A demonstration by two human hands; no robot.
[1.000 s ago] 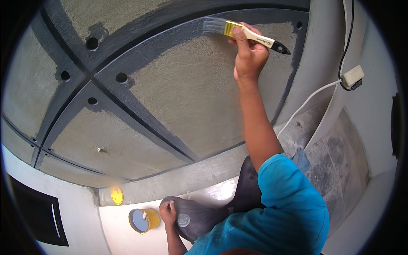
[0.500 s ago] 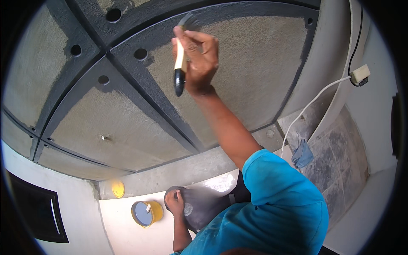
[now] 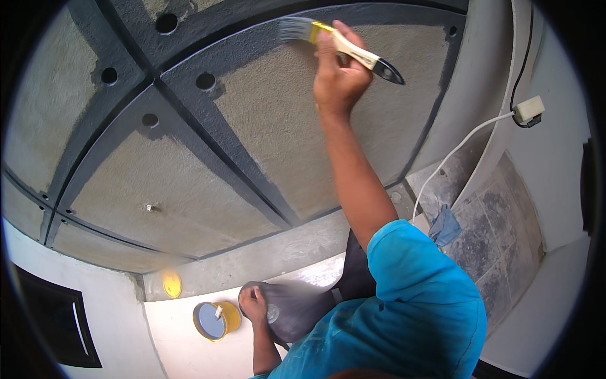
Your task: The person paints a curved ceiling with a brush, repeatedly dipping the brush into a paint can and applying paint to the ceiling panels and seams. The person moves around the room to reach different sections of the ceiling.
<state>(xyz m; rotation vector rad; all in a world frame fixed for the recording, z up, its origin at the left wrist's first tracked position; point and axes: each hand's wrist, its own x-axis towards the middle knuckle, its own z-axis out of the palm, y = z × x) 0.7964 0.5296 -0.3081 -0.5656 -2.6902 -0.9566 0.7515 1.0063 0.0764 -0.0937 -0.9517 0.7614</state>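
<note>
My right hand (image 3: 343,82) is closed around the pale wooden handle of a paintbrush (image 3: 357,53), which has a black end and a yellow ferrule. Its grey bristles touch the dark painted band (image 3: 252,41) along the upper curved edge of a rough grey-beige wall panel (image 3: 278,107). The black handle end points right. Low in the picture, my left hand (image 3: 254,305) rests on my dark-trousered knee, holding nothing, its fingers loosely apart. Beside that knee stands a yellow bucket (image 3: 233,318) of grey-blue paint with a pale stick-like piece at its rim.
Dark grooves and round holes (image 3: 206,81) divide the wall. A yellow lid (image 3: 172,285) lies by the ledge at the wall's foot. At right, a white cable (image 3: 464,142) runs from a socket box (image 3: 529,109) past a blue rag (image 3: 445,226) on stained tiles.
My right hand has moved right and slightly down. The brush has swung from upright to nearly sideways, bristles now pointing left. My left hand stays on the knee.
</note>
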